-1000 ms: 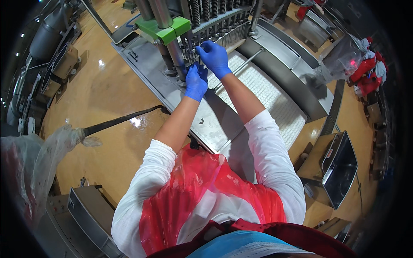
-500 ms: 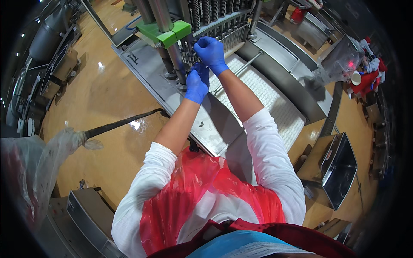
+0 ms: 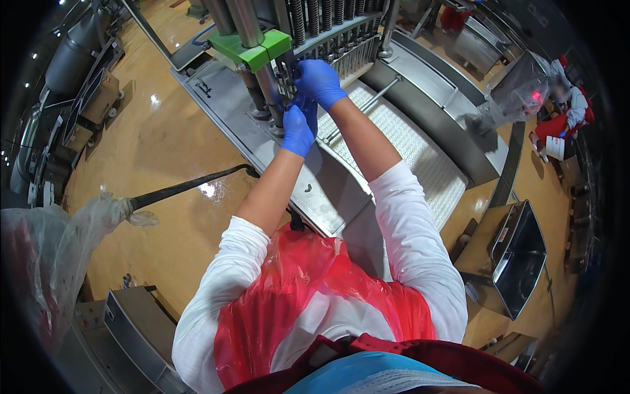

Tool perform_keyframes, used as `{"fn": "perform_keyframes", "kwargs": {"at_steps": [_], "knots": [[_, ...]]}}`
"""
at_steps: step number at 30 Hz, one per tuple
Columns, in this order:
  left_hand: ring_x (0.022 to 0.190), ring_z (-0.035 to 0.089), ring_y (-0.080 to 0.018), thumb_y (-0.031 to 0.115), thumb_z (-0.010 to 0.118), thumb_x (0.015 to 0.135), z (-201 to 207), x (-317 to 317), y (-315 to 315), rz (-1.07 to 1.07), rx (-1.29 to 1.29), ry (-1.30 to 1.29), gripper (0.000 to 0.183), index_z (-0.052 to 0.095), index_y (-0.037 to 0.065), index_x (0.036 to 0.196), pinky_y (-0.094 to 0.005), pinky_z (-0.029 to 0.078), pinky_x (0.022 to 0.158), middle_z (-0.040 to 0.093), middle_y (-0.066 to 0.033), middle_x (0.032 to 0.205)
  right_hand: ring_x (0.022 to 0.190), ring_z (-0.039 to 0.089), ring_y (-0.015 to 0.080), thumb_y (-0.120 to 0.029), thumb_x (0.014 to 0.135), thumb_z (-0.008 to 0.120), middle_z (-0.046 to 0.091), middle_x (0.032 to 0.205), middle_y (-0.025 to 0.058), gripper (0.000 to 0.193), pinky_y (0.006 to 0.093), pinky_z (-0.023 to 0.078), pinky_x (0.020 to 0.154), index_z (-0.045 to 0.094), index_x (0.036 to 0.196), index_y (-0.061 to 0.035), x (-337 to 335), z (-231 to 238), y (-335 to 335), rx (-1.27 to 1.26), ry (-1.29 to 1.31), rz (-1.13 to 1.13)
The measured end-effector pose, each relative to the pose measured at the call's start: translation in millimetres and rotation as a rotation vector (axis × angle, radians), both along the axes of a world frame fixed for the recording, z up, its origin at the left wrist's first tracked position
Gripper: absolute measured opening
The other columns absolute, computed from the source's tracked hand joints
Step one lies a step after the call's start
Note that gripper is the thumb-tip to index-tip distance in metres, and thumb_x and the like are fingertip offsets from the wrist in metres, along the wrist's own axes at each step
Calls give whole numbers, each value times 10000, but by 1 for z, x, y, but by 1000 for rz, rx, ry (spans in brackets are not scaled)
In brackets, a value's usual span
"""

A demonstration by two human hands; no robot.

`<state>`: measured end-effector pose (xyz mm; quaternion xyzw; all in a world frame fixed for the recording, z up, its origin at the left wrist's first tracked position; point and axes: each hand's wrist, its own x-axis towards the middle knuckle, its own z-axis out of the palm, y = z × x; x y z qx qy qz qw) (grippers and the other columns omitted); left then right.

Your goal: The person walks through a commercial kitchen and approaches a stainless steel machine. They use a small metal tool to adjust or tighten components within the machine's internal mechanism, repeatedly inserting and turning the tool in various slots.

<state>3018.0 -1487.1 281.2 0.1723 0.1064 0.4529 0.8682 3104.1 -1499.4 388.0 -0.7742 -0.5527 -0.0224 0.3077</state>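
Observation:
Both my hands, in blue gloves, work close together at the near end of a steel machine with a row of vertical springs (image 3: 326,14) and thin needles (image 3: 354,60). My right hand (image 3: 319,83) is closed, its fingers curled in against small metal fittings beside a steel post (image 3: 268,85). Just below it, my left hand (image 3: 299,126) is also closed, thumb upward, next to the same post. Whatever sits between the fingers is hidden by the gloves. A green clamp block (image 3: 252,50) surrounds the posts above my hands.
A white textured conveyor belt (image 3: 413,148) runs right of my hands, with a thin steel rod (image 3: 367,108) across it. Small loose parts (image 3: 205,87) lie on the steel deck. A black hose (image 3: 187,188) extends left. Another person (image 3: 577,108) with a white bucket (image 3: 555,148) is at far right.
My right hand has dipped slightly and turned, its fingers reaching further down toward the fittings. My left hand stays nearly in place. At far right, the person and the white bucket have shifted position.

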Motion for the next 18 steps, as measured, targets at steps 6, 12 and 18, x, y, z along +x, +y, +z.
{"fn": "perform_keyframes", "kwargs": {"at_steps": [6, 12, 18], "knots": [[1139, 611, -275, 80, 455, 1006, -2, -4, 0, 3, -42, 48, 285, 579, -34, 1237, -395, 471, 1062, 627, -156, 1244, 847, 686, 379, -214, 792, 670, 705, 907, 175, 175, 483, 556, 776, 728, 903, -92, 3, -10, 14, 98, -44, -42], [1135, 614, -255, 104, 389, 1019, 0, -5, 1, -77, -51, 96, 307, 588, -13, 1222, -390, 481, 1033, 635, -140, 1233, 770, 688, 357, -261, 824, 678, 703, 848, 156, 178, 452, 556, 699, 706, 866, -91, -9, -31, 9, 348, -11, -172], [1139, 605, -256, 73, 366, 1008, 15, -7, -7, -46, -17, 100, 324, 569, -3, 1250, -390, 493, 1013, 627, -126, 1231, 763, 681, 372, -252, 870, 652, 696, 827, 165, 178, 460, 549, 697, 710, 913, -89, -7, -36, -4, 582, 126, -57]]}}
